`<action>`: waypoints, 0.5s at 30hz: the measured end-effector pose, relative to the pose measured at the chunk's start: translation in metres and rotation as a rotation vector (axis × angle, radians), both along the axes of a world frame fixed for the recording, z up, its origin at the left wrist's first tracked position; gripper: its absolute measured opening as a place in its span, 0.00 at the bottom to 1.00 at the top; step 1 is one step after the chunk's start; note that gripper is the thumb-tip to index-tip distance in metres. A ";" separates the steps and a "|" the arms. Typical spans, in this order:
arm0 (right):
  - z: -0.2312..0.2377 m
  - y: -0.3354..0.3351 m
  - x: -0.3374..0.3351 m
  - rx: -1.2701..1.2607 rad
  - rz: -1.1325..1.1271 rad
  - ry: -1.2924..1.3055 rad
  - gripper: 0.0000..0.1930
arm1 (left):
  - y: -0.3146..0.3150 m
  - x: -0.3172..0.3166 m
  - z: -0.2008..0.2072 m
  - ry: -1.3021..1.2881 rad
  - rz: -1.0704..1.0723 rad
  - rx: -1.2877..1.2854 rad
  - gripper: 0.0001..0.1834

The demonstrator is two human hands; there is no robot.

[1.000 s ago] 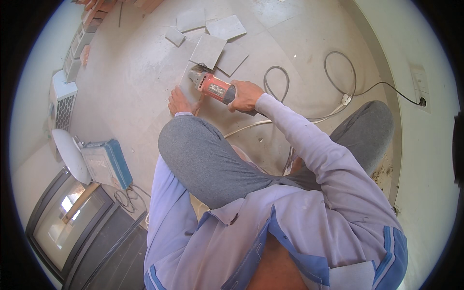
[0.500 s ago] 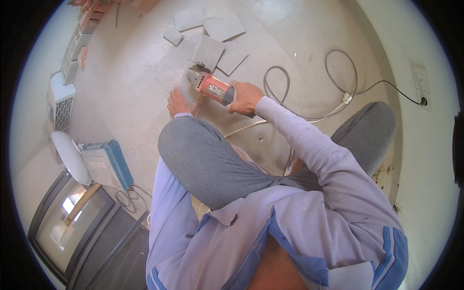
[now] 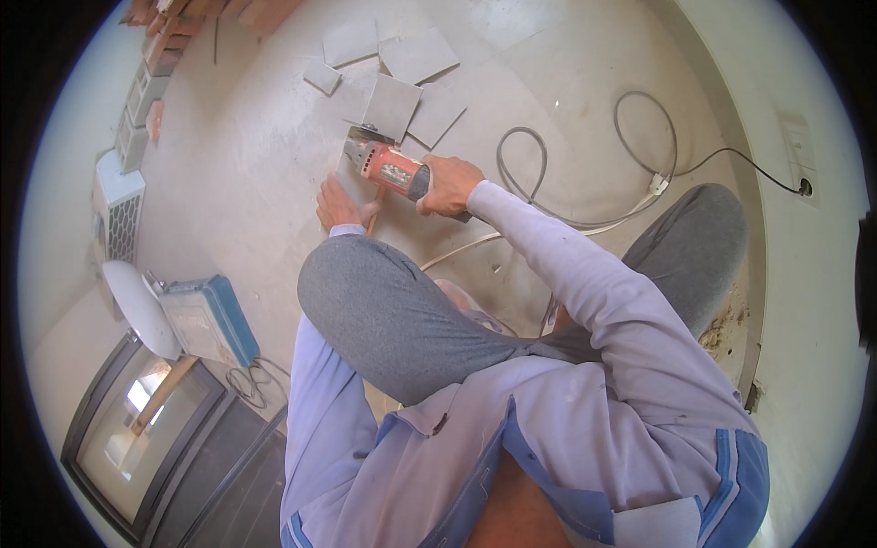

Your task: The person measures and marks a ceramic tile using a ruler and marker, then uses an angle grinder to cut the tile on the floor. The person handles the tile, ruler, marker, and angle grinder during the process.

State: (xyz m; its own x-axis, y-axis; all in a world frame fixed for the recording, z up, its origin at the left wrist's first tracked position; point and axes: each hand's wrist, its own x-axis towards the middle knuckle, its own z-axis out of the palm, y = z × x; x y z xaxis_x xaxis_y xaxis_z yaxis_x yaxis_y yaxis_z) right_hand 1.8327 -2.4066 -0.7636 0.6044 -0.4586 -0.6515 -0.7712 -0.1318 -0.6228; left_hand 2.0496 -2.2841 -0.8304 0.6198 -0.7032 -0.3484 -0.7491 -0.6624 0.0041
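A red angle grinder (image 3: 395,172) is held by my right hand (image 3: 453,186), whose fingers wrap round the rear of its body. Its dark disc (image 3: 370,133) points away from me, over the far end of a grey tile piece (image 3: 346,170) close to the floor. At the near end of that tile, my left hand (image 3: 342,205) grips it, fingers along the left side and thumb on the right. The grinder hides part of the tile. Just beyond the disc lies a square grey tile (image 3: 394,104). I cannot tell whether the disc touches the tile.
More tile pieces (image 3: 419,55) lie farther off, some overlapping. To the right, a grey cable (image 3: 545,173) loops across the floor toward a wall socket (image 3: 801,155). Bricks (image 3: 171,44) and hollow blocks (image 3: 137,114) line the far left. A teal tool case (image 3: 219,321) stands at left.
The grinder and my right hand have shifted slightly left and nearer to me. My left hand has moved slightly nearer too, still at the tile.
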 end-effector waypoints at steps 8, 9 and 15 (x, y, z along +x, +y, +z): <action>-0.003 0.000 0.000 -0.009 0.012 -0.013 0.39 | 0.003 -0.001 -0.002 -0.026 -0.020 0.011 0.64; -0.001 -0.001 -0.001 0.000 0.017 -0.005 0.40 | 0.004 0.000 -0.001 -0.026 -0.020 0.011 0.64; 0.010 -0.003 -0.003 0.014 0.028 0.030 0.39 | -0.004 0.000 0.015 0.030 0.023 0.025 0.62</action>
